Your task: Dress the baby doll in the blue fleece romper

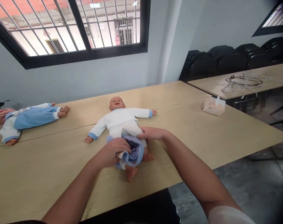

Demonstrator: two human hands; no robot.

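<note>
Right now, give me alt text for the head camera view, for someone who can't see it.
A person's left hand grips bunched light-blue trousers at the legs of a baby doll lying face up on a wooden table, while the right hand rests at its waist. A second doll lies further left, a tissue box to the right.

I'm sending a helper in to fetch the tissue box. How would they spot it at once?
Start at the long wooden table under the window and look to its far right side. The tissue box sits there alone, pale pink with a white tissue sticking up, well right of the two dolls.
</note>
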